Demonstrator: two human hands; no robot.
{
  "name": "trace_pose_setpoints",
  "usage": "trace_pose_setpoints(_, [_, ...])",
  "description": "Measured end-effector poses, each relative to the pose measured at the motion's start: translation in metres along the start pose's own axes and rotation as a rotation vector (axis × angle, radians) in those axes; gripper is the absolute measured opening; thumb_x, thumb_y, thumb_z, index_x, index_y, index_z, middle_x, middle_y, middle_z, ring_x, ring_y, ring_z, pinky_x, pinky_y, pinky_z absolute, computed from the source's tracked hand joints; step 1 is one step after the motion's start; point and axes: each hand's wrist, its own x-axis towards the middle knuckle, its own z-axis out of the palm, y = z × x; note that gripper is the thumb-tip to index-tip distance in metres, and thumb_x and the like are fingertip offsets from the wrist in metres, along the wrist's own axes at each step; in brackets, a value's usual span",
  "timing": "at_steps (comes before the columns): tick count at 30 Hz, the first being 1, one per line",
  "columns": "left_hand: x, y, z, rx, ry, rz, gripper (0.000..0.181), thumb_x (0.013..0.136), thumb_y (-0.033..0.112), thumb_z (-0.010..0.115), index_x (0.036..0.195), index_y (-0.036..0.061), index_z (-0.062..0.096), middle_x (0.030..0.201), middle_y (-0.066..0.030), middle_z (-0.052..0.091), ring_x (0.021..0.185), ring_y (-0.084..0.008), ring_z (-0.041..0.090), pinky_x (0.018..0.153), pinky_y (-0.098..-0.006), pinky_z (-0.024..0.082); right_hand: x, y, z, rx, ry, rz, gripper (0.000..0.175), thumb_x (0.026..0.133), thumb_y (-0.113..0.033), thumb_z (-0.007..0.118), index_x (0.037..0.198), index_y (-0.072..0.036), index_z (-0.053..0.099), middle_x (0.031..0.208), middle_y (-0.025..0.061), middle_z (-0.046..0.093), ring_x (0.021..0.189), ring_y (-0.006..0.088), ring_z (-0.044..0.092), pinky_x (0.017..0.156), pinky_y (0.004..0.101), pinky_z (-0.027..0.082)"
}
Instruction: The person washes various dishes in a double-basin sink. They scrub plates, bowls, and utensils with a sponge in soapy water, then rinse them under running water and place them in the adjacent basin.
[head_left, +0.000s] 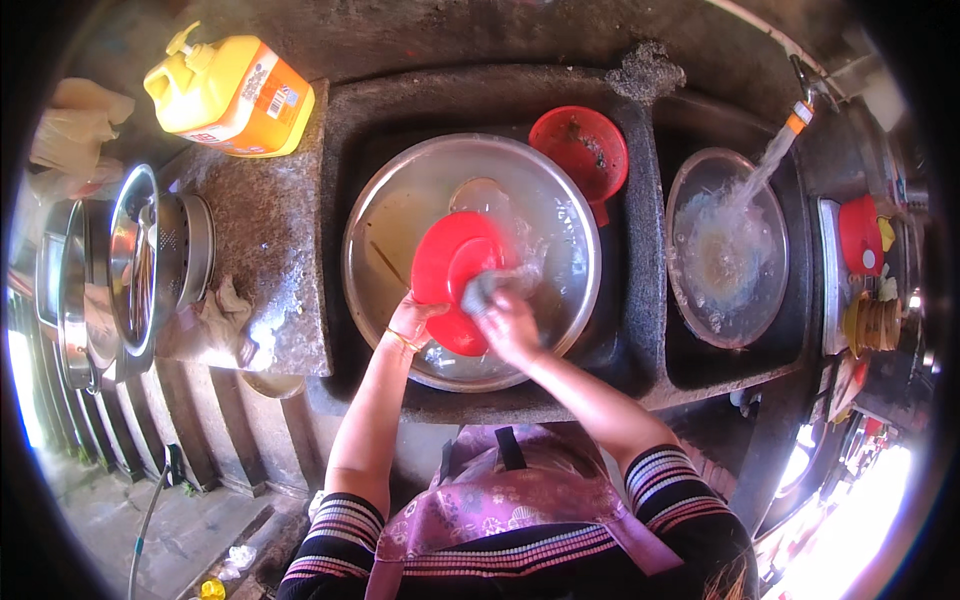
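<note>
A red plastic bowl is tilted over a wide metal basin of water in the stone sink. My left hand grips its near left edge, thumb on the red plastic. In my right hand is a grey scrubbing pad, pressed to the bowl's right side; motion blurs the hand and pad. Under the water a round dish shows just beyond the bowl, and a thin brown stick, perhaps a chopstick, lies at the left.
A red strainer with scraps sits behind the basin. Water from a tap pours into a second basin at right. A yellow detergent jug, a crumpled cloth and a steel colander stand on the left counter.
</note>
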Motion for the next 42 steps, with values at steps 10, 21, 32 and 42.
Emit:
trace_pose_setpoints(10, [-0.036, 0.032, 0.038, 0.019, 0.014, 0.120, 0.042, 0.069, -0.011, 0.058, 0.108, 0.0043, 0.053, 0.099, -0.0056, 0.060, 0.093, -0.0195, 0.057, 0.082, -0.0311, 0.045, 0.120, -0.014, -0.056, -0.157, 0.096, 0.182, 0.036, 0.085, -0.040, 0.045, 0.092, -0.007, 0.057, 0.093, 0.0135, 0.056, 0.074, 0.0291, 0.060, 0.066, 0.0398, 0.048])
trace_pose_setpoints(21, [-0.034, 0.031, 0.052, -0.028, 0.207, 0.250, 0.033, 0.077, 0.001, 0.058, 0.109, 0.0028, 0.052, 0.103, -0.0066, 0.058, 0.094, -0.0189, 0.056, 0.083, -0.0311, 0.044, 0.047, -0.056, 0.005, -0.325, 0.255, -0.316, 0.046, 0.078, -0.015, 0.057, 0.122, -0.011, 0.045, 0.129, 0.0209, 0.036, 0.111, 0.0362, 0.044, 0.086, 0.0438, 0.041])
trace_pose_setpoints(32, [-0.037, 0.010, 0.040, -0.369, 0.130, 0.318, 0.044, 0.077, 0.010, 0.058, 0.119, 0.0041, 0.043, 0.113, -0.0100, 0.053, 0.105, -0.0272, 0.051, 0.091, -0.0426, 0.040, 0.047, -0.018, -0.092, 1.173, -0.245, 0.745, 0.034, 0.065, -0.007, 0.072, 0.096, -0.001, 0.056, 0.078, 0.0081, 0.062, 0.071, 0.0186, 0.062, 0.063, 0.0333, 0.053])
trace_pose_setpoints(42, [-0.007, -0.016, 0.053, -0.259, 0.188, -0.012, 0.035, 0.085, 0.027, 0.053, 0.114, 0.0097, 0.045, 0.103, -0.0121, 0.055, 0.102, -0.0266, 0.052, 0.087, -0.0438, 0.042, 0.017, -0.059, -0.062, 1.004, 0.330, 0.405, 0.017, 0.068, 0.003, 0.065, 0.083, -0.005, 0.059, 0.075, 0.0047, 0.063, 0.064, 0.0135, 0.060, 0.055, 0.0268, 0.048])
